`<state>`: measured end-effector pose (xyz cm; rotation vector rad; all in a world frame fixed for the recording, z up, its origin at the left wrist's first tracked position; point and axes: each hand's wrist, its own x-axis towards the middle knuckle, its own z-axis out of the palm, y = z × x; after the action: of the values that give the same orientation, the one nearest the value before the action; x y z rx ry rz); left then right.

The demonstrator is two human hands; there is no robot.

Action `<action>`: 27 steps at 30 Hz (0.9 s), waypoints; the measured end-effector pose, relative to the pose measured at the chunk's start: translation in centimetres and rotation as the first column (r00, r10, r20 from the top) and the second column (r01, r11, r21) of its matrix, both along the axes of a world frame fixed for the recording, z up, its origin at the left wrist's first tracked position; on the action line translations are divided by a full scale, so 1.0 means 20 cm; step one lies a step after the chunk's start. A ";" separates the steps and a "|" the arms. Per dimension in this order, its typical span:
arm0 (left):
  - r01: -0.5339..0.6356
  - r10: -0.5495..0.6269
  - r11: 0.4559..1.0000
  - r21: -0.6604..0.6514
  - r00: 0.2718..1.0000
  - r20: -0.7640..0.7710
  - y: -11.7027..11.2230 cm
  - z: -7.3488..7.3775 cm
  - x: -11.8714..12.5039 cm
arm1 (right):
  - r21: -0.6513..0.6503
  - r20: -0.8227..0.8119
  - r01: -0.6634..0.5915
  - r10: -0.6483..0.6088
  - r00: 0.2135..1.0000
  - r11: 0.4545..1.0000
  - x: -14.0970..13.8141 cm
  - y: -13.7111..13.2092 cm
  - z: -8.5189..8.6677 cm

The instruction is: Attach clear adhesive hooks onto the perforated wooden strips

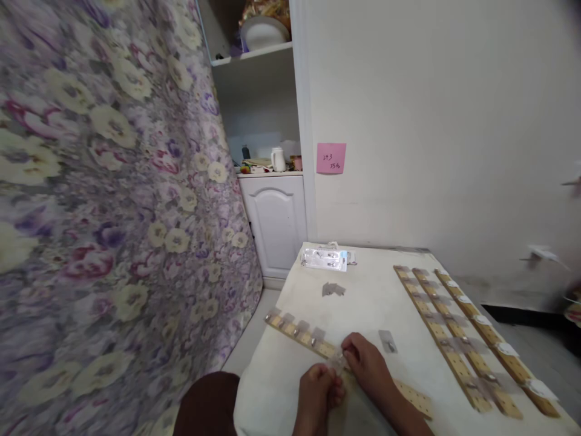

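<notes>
My left hand (315, 386) and my right hand (367, 362) meet over a long wooden strip with small holes (412, 396). The fingers of both are closed in a pinch on a small clear plastic piece (336, 361), partly hidden by the fingertips; its exact kind is hard to make out. Along the strip's far left part sit several clear square tabs (317, 335) with small metal-looking fittings. One similar loose clear square (388, 341) lies on the table, just beyond my right hand.
On the right of the white table (363, 290) lie three more wooden strips (439, 332) carrying clear tabs or white round pieces (507, 349). A small heap of greyish squares (333, 289) and a clear blister pack (323, 259) lie toward the back. A floral curtain (113, 212) hangs left.
</notes>
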<state>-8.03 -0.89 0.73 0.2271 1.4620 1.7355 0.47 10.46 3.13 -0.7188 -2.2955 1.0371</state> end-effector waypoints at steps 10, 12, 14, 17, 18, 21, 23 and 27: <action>-0.040 0.040 0.994 -0.106 0.999 -0.003 0.07 -0.01 -0.05 | -0.082 0.002 -0.004 0.004 1.000 0.997 -0.19 0.09 -0.10; -0.038 0.036 0.991 -0.129 0.999 -0.014 0.08 -0.01 -0.06 | -0.110 0.001 -0.003 0.003 1.000 0.994 -0.20 0.09 -0.11; -0.033 0.030 0.989 -0.145 0.999 -0.027 0.09 -0.01 -0.06 | -0.136 -0.004 -0.008 0.008 1.000 0.991 -0.20 0.10 -0.13; -0.016 0.009 0.988 -0.153 0.999 -0.049 0.10 0.00 -0.06 | -0.146 -0.013 -0.015 0.013 1.000 0.989 -0.20 0.10 -0.14; -0.006 -0.003 0.988 -0.156 0.998 -0.055 0.10 0.00 -0.06 | -0.143 -0.011 -0.014 0.013 1.000 0.990 -0.19 0.10 -0.14; 0.030 -0.042 0.986 -0.163 0.997 -0.069 0.10 0.00 -0.06 | -0.127 -0.001 0.002 -0.003 1.000 0.992 -0.19 0.10 -0.14; 0.047 -0.061 0.985 -0.168 0.995 -0.076 0.10 0.00 -0.06 | -0.115 -0.002 0.018 -0.018 1.000 0.993 -0.19 0.10 -0.13; 0.068 -0.085 0.980 -0.189 0.993 -0.086 0.10 -0.01 -0.07 | -0.114 -0.004 0.041 -0.042 0.999 0.993 -0.19 0.11 -0.13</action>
<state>-9.41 1.08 0.50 0.2647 1.6507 1.5343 -3.39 12.72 0.46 -0.8035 -2.2207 1.1563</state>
